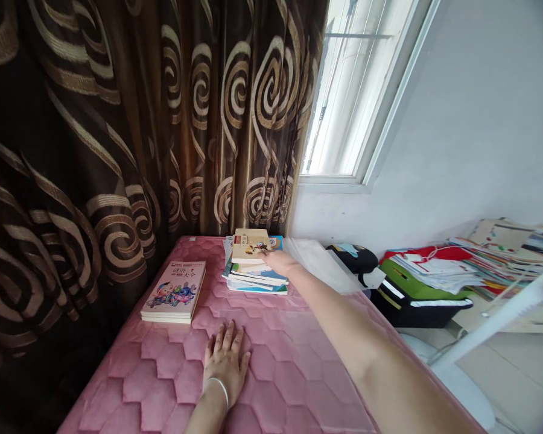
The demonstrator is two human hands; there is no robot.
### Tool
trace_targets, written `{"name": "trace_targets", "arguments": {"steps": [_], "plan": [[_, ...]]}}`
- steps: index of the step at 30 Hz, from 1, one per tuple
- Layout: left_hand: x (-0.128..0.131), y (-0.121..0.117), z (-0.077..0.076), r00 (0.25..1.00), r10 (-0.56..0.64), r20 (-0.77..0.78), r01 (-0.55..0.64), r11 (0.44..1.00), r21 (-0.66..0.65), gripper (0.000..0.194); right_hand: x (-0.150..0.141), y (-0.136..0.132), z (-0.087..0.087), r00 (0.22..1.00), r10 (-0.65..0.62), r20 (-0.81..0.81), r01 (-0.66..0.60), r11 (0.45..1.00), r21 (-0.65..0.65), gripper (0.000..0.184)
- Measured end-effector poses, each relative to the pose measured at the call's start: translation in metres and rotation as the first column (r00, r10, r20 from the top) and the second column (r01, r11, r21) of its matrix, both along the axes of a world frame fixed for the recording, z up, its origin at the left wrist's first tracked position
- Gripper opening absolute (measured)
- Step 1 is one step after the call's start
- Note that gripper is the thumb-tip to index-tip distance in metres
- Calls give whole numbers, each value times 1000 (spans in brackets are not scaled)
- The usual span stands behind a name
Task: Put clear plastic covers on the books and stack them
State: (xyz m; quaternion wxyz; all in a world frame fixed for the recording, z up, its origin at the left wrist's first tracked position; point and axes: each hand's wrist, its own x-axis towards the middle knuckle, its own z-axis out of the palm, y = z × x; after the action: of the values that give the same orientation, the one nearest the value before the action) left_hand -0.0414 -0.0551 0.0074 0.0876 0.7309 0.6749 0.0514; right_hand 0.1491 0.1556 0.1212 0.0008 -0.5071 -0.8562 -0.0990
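Note:
My right hand [277,260] reaches far forward and grips the right edge of a small tan book [248,244] with a drawn figure on its cover. That book is on or just over a pile of books [257,282]; I cannot tell whether it is lifted. My left hand [225,355], with a pale bracelet at the wrist, lies flat with spread fingers on the pink quilted mattress [158,361]. Ahead and to its left, a short stack of books [174,292] lies, the top cover white with colourful cartoon figures.
Clear plastic sheeting [321,265] covers the mattress's right part. A dark patterned curtain [199,120] hangs along the left and back. Beyond the right edge are a black box with papers [416,301], a white stand [484,331] and more stacked papers [498,253].

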Motion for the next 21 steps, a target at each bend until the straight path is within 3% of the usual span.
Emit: {"name": "trace_targets", "arguments": {"steps": [11,21], "plan": [[0,0,2,1000,-5,2,5,1000,0,56,1,-9,9,988,99,120,-109,991,77,42],[0,0,2,1000,0,-8,0,1000,-12,57,8,-15,1,963,209,169,-238,955,178,34]]}}
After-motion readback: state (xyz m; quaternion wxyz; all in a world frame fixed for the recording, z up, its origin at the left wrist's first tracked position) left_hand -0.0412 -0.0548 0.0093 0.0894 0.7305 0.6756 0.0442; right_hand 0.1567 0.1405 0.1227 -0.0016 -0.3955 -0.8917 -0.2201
